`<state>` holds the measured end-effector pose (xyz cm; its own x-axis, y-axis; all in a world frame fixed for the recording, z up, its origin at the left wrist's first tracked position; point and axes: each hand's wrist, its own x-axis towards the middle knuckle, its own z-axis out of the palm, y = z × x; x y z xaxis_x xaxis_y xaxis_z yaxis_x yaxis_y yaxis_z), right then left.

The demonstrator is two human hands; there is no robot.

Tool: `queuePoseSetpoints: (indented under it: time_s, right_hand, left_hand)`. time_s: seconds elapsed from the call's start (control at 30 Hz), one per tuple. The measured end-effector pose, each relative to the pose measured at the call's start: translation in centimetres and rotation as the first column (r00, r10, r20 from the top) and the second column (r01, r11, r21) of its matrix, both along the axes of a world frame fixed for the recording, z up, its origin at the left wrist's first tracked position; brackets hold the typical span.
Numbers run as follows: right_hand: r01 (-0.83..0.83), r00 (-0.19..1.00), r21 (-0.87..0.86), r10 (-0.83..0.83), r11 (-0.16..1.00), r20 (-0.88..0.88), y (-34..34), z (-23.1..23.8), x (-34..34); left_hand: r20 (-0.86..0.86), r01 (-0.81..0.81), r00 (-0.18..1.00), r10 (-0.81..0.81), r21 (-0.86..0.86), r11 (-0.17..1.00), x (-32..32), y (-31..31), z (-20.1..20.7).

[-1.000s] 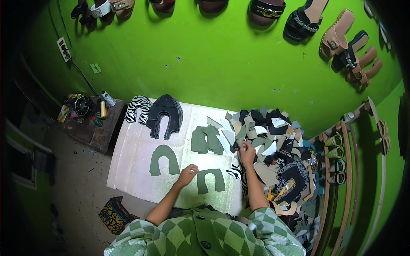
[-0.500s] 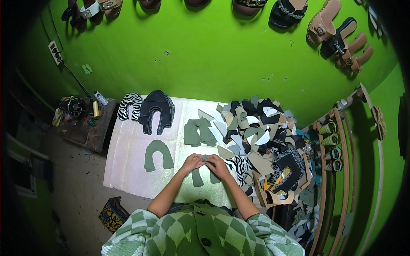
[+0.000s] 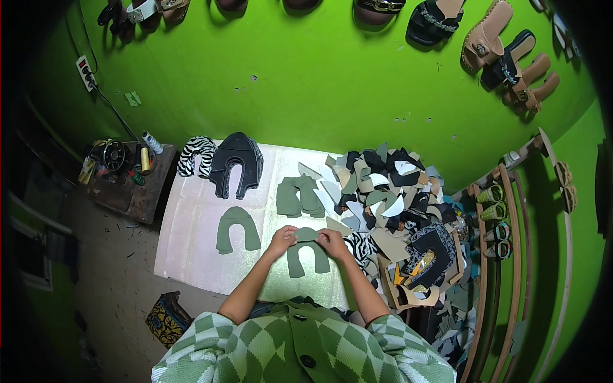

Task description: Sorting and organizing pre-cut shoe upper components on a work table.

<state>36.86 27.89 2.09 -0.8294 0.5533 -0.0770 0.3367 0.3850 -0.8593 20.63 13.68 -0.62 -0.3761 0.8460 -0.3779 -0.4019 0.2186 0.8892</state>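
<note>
On the white tabletop (image 3: 198, 262) in front of me lies an olive-green U-shaped piece (image 3: 295, 262), its two legs pointing toward me. Across its curved top is a small green crescent-like piece (image 3: 307, 236), pinched at its left end by my left hand (image 3: 283, 241) and at its right end by my right hand (image 3: 332, 244). To the left rests another green U-shaped piece (image 3: 224, 235). Just beyond my hands is a stack of similar green pieces (image 3: 288, 199). Farther back sit a black U-shaped form (image 3: 223, 156) and a zebra-striped one (image 3: 189, 159).
A heap of offcuts (image 3: 386, 185) covers the table's right side, with an open cardboard box (image 3: 408, 295) at its near edge. A small wooden table (image 3: 124, 195) with thread spools stands at left. Wooden racks (image 3: 514, 255) with sandals stand at right, before a green wall (image 3: 306, 89).
My hands have moved apart, stretching the small green piece between them and uncovering it over the U-shaped piece's top. The view has shifted slightly.
</note>
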Motion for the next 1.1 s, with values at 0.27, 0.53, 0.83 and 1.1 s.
queuePoseSetpoints:
  time_s: [0.27,0.53,0.83,1.1]
  right_hand:
    - [0.141,0.99,-0.036,-0.141,0.989,0.0,0.1,-1.7,-0.1]
    - [0.22,0.976,-0.004,-0.22,0.976,0.001,-0.4,-3.5,-0.2]
    - [0.223,0.971,0.046,-0.226,0.974,0.076,-0.1,-3.7,-0.5]
    - [0.237,0.963,0.086,-0.246,0.968,0.109,-0.4,-3.4,-0.9]
  left_hand:
    - [-0.35,-0.098,0.934,0.074,-0.051,0.994,-0.2,-1.0,-1.7]
    - [-0.72,-0.204,0.687,-0.103,-0.327,0.923,1.4,-2.0,-0.1]
    - [-0.712,-0.264,0.685,-0.154,-0.44,0.859,1.6,-1.6,0.5]
    - [-0.707,-0.289,0.683,-0.183,-0.492,0.821,1.6,-1.2,0.8]
